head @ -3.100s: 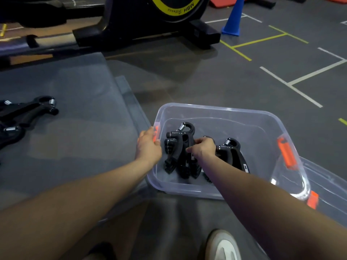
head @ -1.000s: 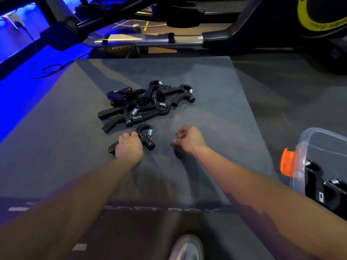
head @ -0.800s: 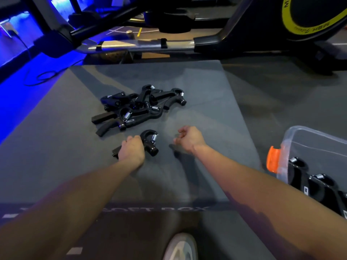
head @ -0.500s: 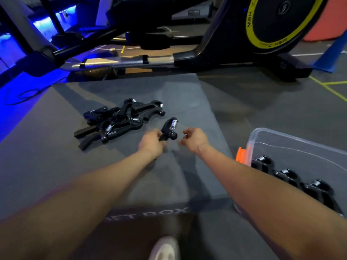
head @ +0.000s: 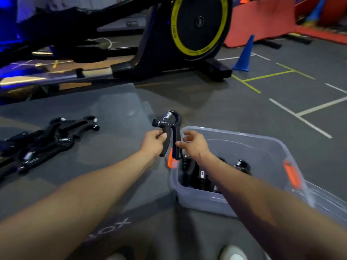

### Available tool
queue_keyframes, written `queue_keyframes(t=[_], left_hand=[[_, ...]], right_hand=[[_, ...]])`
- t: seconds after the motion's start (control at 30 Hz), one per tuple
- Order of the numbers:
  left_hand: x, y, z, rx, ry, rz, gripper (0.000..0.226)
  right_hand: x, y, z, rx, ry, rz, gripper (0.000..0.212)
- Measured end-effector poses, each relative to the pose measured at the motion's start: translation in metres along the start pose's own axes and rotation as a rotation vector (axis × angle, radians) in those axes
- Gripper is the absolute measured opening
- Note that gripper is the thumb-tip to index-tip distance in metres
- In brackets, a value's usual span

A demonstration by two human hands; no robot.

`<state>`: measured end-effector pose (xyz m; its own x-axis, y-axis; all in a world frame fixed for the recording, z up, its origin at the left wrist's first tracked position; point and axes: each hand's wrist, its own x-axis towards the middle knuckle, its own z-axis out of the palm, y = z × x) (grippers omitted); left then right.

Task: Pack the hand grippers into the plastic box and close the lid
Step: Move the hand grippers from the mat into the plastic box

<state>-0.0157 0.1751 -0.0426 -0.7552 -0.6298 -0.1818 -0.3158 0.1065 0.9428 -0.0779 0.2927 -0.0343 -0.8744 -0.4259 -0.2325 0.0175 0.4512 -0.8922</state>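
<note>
Lifted off the mat since a moment ago: one black hand gripper (head: 170,132), now held upright, spring end up, just above the near-left corner of the clear plastic box (head: 244,139). Left hand (head: 154,142) curled round the left handle; right hand (head: 195,145) pinching the right handle between thumb and forefinger, other fingers loosely spread. Handover to the right hand apparently under way, so probably one more gripper about to join the row standing along the box's near-left side (head: 199,173). Still plenty to go, judging by the pile of grippers (head: 47,139) left near the mat's left edge.

Hard to count the packed grippers: mostly hidden behind the right forearm and the box wall. Pile partly cut off at the frame's left edge and tangled, number unclear. Lid (head: 330,201) only partly seen at the box's right side, running out of frame. Orange latches (head: 293,177) visible, blurred.
</note>
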Motion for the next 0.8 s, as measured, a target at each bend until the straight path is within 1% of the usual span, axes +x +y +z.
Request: queue_keyframes(t=[0.1,0.2,0.27,0.3,0.37,0.4,0.47,0.5,0.53,0.67,0.73,0.8], left_hand=[[0.001,0.006,0.040,-0.053,-0.031,0.027,0.026],[-0.003,0.011,0.076,-0.165,-0.091,0.006,0.029],[-0.005,0.011,0.095,-0.138,-0.144,-0.002,0.029],[-0.006,0.010,0.102,-0.085,-0.177,-0.002,0.029],[-0.005,0.008,0.112,0.089,-0.231,0.014,0.034],[-0.003,0.004,0.114,0.226,-0.242,0.039,0.038],[0.000,-0.004,0.113,0.604,-0.221,0.161,0.045],[0.003,-0.008,0.110,0.753,-0.188,0.234,0.047],[0.005,-0.012,0.106,0.841,-0.151,0.286,0.049],[0.014,-0.024,0.099,0.919,-0.041,0.306,0.061],[0.018,-0.027,0.099,0.930,-0.026,0.287,0.066],[0.021,-0.030,0.100,0.910,-0.020,0.261,0.065]], right_hand=[[-0.002,0.021,-0.026,0.095,0.091,0.035,0.057],[-0.002,0.037,-0.047,0.101,0.156,0.037,0.044],[0.001,0.049,-0.059,0.073,0.197,0.058,0.034],[0.004,0.055,-0.064,0.058,0.218,0.082,0.031],[0.010,0.069,-0.072,0.012,0.256,0.149,0.029],[0.014,0.077,-0.075,-0.010,0.273,0.190,0.031],[0.018,0.091,-0.081,-0.044,0.297,0.264,0.035],[0.019,0.098,-0.084,-0.056,0.303,0.297,0.035],[0.020,0.104,-0.086,-0.070,0.303,0.336,0.034],[0.022,0.128,-0.087,-0.136,0.304,0.479,0.021],[0.026,0.136,-0.083,-0.169,0.308,0.511,0.020],[0.032,0.139,-0.079,-0.188,0.305,0.537,0.018]])
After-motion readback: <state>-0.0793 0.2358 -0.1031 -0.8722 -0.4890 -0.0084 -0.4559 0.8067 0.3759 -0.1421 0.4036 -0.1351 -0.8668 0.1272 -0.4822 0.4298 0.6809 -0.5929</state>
